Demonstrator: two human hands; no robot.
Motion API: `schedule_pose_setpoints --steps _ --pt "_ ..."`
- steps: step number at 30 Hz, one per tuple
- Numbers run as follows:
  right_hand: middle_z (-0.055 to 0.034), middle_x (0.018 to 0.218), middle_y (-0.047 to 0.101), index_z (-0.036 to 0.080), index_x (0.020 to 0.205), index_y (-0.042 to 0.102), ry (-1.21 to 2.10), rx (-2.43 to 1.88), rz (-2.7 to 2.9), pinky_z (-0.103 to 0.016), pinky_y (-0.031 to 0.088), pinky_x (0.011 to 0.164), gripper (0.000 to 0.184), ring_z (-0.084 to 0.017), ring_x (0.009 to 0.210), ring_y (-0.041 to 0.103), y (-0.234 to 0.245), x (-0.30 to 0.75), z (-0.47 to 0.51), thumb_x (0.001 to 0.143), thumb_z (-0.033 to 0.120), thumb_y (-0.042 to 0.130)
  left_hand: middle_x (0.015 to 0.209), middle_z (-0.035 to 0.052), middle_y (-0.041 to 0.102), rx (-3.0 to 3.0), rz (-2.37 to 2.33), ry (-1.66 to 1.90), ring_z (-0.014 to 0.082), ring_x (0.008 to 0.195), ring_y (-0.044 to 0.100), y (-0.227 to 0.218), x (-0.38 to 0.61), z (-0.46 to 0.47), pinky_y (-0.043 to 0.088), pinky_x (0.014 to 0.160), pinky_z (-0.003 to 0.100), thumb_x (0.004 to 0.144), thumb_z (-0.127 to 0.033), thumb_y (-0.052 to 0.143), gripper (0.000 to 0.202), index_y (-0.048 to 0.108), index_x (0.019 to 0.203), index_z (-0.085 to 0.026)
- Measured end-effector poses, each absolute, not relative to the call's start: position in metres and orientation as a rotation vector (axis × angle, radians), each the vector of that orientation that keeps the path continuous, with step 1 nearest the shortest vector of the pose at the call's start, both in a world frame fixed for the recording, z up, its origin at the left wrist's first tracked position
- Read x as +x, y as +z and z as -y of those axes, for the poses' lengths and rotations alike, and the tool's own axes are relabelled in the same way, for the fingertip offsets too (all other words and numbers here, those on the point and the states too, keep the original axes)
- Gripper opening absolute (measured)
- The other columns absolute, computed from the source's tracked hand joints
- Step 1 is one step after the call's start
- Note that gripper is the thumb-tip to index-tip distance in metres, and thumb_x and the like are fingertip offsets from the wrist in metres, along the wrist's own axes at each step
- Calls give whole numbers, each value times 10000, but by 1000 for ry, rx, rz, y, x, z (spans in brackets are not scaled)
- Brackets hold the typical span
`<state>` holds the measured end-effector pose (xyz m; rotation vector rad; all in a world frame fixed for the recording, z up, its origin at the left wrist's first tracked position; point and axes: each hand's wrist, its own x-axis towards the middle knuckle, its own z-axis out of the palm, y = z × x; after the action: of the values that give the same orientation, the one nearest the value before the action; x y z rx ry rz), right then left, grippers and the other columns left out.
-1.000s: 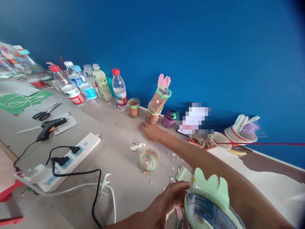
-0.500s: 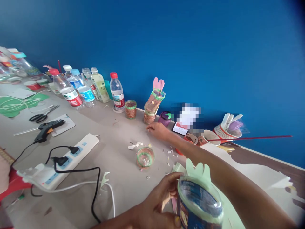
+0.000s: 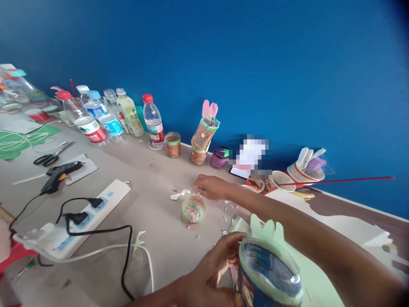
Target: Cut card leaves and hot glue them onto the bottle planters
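A cup [image 3: 271, 294] with a blue inside, a pale green rim and a scalloped green paper piece standing on its edge is gripped from its left side by my left hand [image 3: 212, 273]. My right hand [image 3: 211, 186] reaches across the table, its fingers loosely bent and a little apart, with nothing visible in them. Just below its fingertips stands a small clear cup [image 3: 193, 211] with a green rim, holding bits of scrap. Whether the fingers touch that cup, I cannot tell. White paper scraps [image 3: 179, 195] lie beside it.
Along the wall stand bottles [image 3: 153, 121], a small brown cup [image 3: 173, 145], a brown vase [image 3: 204, 138] with pink paper, a purple jar [image 3: 219, 157] and paper cups [image 3: 283, 181]. Leftward lie a power strip [image 3: 105, 209] with cords, a glue gun [image 3: 59, 177] and scissors [image 3: 53, 155].
My right hand has come down towards the small clear cup, away from the brown vase. My left hand keeps hold of the blue cup. The view has shifted slightly.
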<state>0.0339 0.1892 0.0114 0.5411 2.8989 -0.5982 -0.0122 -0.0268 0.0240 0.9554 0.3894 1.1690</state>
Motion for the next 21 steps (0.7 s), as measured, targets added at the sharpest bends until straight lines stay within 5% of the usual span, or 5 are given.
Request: schedule_pose_setpoints --steps 11,21 --pt "-77 1000 658 168 829 652 -711 723 -2892 -262 435 691 110 -182 835 615 19 36 -179 822 86 579 1368 138 526 955 -433 1161 347 1302 445 33 -11 25 313 1057 458 771 -476 731 707 453 1387 -268" --pt "22 625 580 183 711 551 -1312 1584 -2730 -209 402 508 93 -111 557 535 44 157 -139 796 213 529 1361 138 541 879 -555 1279 356 1282 465 9 -4 17 352 1062 475 759 -430 739 665 486 1343 -238"
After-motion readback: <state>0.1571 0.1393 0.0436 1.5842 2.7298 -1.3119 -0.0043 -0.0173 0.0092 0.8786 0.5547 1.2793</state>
